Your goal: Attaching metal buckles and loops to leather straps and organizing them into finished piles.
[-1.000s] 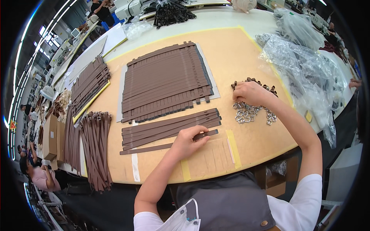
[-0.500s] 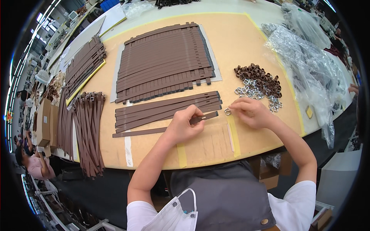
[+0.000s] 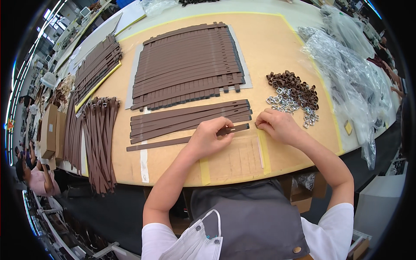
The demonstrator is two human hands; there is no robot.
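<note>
My left hand [image 3: 210,138] presses down and grips a single brown strap [image 3: 164,143] that lies along the near part of the tan table [image 3: 277,47]. The strap's slotted right end [image 3: 239,128] pokes out past my fingers. My right hand [image 3: 279,125] sits just right of that end, fingertips pinched together on what looks like a small metal buckle, mostly hidden by the fingers. Behind my right hand lies a heap of brown loops [image 3: 294,83] with shiny metal buckles [image 3: 284,102] beside it.
A row of loose brown straps [image 3: 186,118] lies just beyond my hands, and a wide layer of straps [image 3: 186,60] rests on a grey mat. Buckled straps [image 3: 99,143] hang over the left edge. Clear plastic bags [image 3: 346,65] sit at right, cardboard boxes [image 3: 50,130] and another person [image 3: 34,177] at left.
My right hand left the buckle heap and came back to the strap's right end. My left hand stayed on the strap, which now lies a little nearer me.
</note>
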